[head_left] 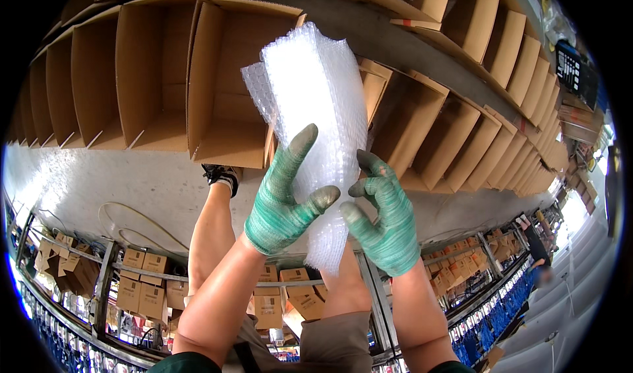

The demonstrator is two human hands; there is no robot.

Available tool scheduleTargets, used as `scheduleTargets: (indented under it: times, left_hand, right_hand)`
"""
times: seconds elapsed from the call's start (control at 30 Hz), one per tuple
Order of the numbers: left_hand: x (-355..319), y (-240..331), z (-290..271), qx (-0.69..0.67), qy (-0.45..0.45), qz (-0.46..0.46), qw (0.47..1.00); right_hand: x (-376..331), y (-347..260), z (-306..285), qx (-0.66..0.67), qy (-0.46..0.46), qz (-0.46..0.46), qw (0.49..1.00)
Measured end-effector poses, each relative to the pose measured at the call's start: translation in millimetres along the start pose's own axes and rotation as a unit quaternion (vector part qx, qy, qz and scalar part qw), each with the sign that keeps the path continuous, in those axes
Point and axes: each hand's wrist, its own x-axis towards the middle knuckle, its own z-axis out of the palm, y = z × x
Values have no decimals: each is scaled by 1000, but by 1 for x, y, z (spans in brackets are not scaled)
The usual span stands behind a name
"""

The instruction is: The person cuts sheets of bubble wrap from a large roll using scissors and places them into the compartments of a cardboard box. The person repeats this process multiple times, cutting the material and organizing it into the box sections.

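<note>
A folded length of clear bubble wrap (316, 89) stands up in front of me, its lower end hanging between my forearms. My left hand (280, 205), in a green knit glove with grey fingertips, grips its left side. The thumb and one finger show on the near face; the other fingers are hidden. By the right edge of the wrap is my right hand (386, 221), gloved alike. Its fingers are bent and apart, the tips close to the sheet, with nothing seen gripped between them.
Open cardboard boxes (237, 76) stand in a long row behind the wrap, with another row (481, 23) at the far right. Near my legs, a metal rack (102, 287) holds small brown cartons (142, 284). A thin hose (142, 215) loops over the grey floor (72, 182).
</note>
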Motion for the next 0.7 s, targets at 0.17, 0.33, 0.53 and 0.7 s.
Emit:
scheduleTargets:
  times: [0.17, 0.33, 0.53, 0.7]
  left_hand:
    - [1, 2, -1, 55, 4, 85, 995]
    - [-2, 2, -2, 10, 3, 92, 996]
    - [-4, 1, -2, 29, -28, 66, 997]
    - [-4, 2, -1, 1, -17, 52, 998]
  right_hand:
    - [-3, -2, 0, -1, 19, 19, 1000]
    - [-6, -8, -3, -52, 66, 77, 993]
    - [-8, -2, 16, -35, 170, -58, 983]
    - [-10, -17, 4, -92, 41, -75, 992]
